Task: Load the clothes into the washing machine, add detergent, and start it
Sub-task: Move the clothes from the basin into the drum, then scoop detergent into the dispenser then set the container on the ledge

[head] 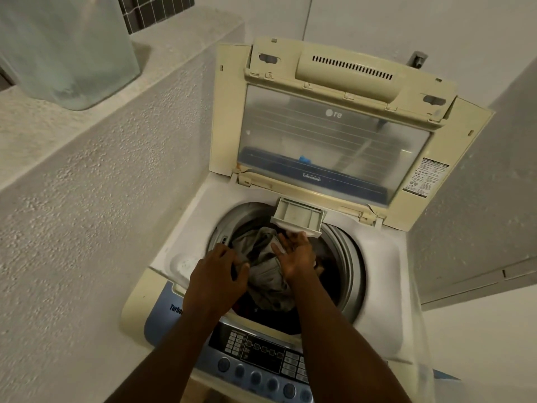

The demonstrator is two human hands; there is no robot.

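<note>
While one lid stands raised at 12 o'clock, both hands work in the drum: my left hand grips one grey cloth at 9 o'clock, and my right hand, palm up with fingers nearly straight, touches the single drawer at 12.

Place: a home laundry corner is showing here.
Appliance: a yellowed top-loading washing machine is standing with its lid raised.
Controls: a button panel is facing the person.
Load: clothes are lying in the drum.
Drawer: a detergent tray is jutting out over the opening.
Surroundings: a rough plastered wall is closing in beside it, with a pale plastic container sitting on its ledge.
</note>
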